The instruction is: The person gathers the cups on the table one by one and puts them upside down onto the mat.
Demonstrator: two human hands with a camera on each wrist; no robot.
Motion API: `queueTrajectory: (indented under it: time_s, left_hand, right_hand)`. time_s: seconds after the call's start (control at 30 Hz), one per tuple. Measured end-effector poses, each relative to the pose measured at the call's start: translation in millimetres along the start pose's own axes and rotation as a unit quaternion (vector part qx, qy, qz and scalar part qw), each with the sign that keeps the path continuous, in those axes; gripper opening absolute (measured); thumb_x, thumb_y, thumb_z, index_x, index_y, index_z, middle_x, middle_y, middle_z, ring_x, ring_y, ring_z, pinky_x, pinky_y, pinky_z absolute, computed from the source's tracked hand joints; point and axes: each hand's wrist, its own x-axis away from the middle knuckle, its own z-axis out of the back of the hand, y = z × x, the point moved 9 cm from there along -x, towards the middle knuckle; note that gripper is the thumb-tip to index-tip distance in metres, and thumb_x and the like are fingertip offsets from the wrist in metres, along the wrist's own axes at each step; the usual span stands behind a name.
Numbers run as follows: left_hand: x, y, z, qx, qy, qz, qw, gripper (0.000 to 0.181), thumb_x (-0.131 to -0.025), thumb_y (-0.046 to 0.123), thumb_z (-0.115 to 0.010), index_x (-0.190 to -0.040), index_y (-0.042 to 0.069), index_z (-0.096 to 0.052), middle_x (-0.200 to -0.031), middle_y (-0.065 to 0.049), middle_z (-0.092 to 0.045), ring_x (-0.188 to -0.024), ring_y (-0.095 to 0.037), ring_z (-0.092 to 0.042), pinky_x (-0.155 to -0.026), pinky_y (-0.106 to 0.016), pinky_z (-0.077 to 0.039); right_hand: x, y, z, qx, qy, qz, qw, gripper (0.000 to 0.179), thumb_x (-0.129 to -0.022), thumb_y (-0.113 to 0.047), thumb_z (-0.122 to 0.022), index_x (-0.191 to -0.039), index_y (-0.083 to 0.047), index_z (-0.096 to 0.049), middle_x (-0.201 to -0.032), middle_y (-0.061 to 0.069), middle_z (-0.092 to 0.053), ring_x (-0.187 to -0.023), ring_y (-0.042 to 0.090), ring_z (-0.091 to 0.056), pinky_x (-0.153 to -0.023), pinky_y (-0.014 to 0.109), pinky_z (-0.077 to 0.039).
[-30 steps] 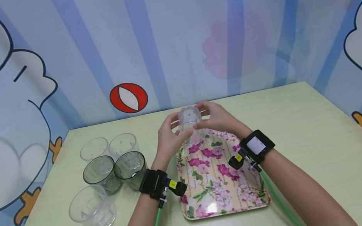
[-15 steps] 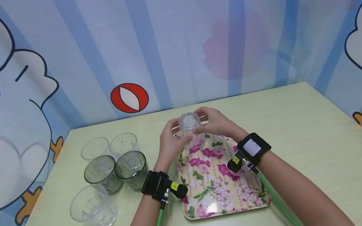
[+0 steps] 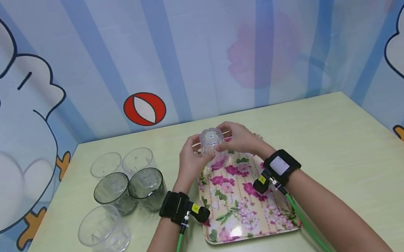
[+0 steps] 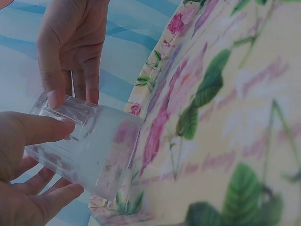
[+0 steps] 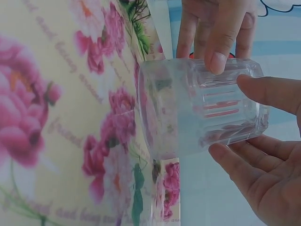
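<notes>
A clear drinking glass (image 3: 212, 142) is held upside down over the far left part of the flowered tray (image 3: 234, 212). My left hand (image 3: 192, 159) grips its left side, thumb in front and fingers behind. From the other side my right hand (image 3: 241, 138) holds it the same way. In the left wrist view the glass (image 4: 94, 141) has its rim close to the tray surface. The right wrist view shows the glass (image 5: 202, 106) between both thumbs and fingers, its rim at the tray's far part. Whether the whole rim touches the tray, I cannot tell.
Several glasses stand upright left of the tray: a clear one (image 3: 104, 232) nearest, a smoky grey one (image 3: 113, 196) beside a second grey one (image 3: 147, 190), and clear ones (image 3: 138, 159) behind. A patterned curtain (image 3: 194, 48) rises past the table's (image 3: 347, 156) back edge.
Both hands have brought the upside-down glass down and slightly toward me, onto or just above the tray. The glasses on the left have stayed put.
</notes>
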Motion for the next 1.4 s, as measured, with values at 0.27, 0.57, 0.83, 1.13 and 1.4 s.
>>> queueTrajectory:
  time_s: [0.27, 0.57, 0.83, 1.13, 1.4]
  left_hand:
    - [-1.4, -2.5, -0.1, 0.001, -0.002, 0.001, 1.0000, 0.063, -0.083, 0.013, -0.073, -0.139, 0.012, -0.042, -0.141, -0.010, -0.048, -0.130, -0.031, -0.050, -0.104, -0.042, -0.051]
    - [-2.8, -4.8, -0.7, 0.002, -0.005, 0.014, 0.9999, 0.071, -0.084, 0.013, -0.072, -0.144, 0.013, -0.035, -0.144, -0.010, -0.044, -0.133, -0.031, -0.047, -0.105, -0.043, -0.050]
    - [1.4, 0.4, 1.4, -0.015, 0.008, 0.011, 0.9998, 0.073, -0.084, 0.017, -0.072, -0.145, 0.013, -0.034, -0.152, -0.007, -0.037, -0.142, -0.030, -0.037, -0.112, -0.045, -0.043]
    - [14.9, 21.6, 9.0, -0.065, 0.053, -0.027, 0.9961, 0.072, -0.083, 0.022, -0.074, -0.144, 0.014, -0.037, -0.150, -0.010, -0.038, -0.139, -0.033, -0.040, -0.107, -0.050, -0.047]
    - [32.1, 46.7, 16.9, -0.073, 0.074, -0.085, 0.9909, 0.066, -0.083, 0.021, -0.073, -0.141, 0.013, -0.041, -0.145, -0.009, -0.045, -0.138, -0.028, -0.041, -0.113, -0.044, -0.042]
  right_hand:
    - [-1.2, 1.9, -1.4, 0.003, 0.000, -0.003, 1.0000, 0.061, -0.084, -0.022, -0.072, -0.137, -0.008, -0.045, -0.137, 0.015, -0.053, -0.128, 0.034, -0.053, -0.098, 0.046, -0.054]
    - [-3.4, 1.7, -2.4, 0.005, 0.000, -0.007, 1.0000, 0.067, -0.085, -0.022, -0.072, -0.142, -0.008, -0.039, -0.141, 0.016, -0.049, -0.130, 0.034, -0.051, -0.100, 0.047, -0.053]
    - [-0.1, -0.7, -1.6, 0.011, -0.010, 0.006, 0.9999, 0.075, -0.086, -0.024, -0.071, -0.147, -0.008, -0.030, -0.146, 0.019, -0.043, -0.134, 0.037, -0.046, -0.103, 0.049, -0.050]
    - [15.6, -10.4, 8.3, 0.035, 0.016, 0.049, 0.9981, 0.076, -0.088, -0.026, -0.069, -0.149, -0.008, -0.027, -0.153, 0.021, -0.033, -0.139, 0.040, -0.038, -0.109, 0.052, -0.043]
    - [30.3, -26.3, 20.3, 0.055, 0.072, 0.073, 0.9932, 0.071, -0.088, -0.022, -0.069, -0.147, -0.008, -0.032, -0.152, 0.017, -0.037, -0.138, 0.037, -0.042, -0.106, 0.047, -0.048]
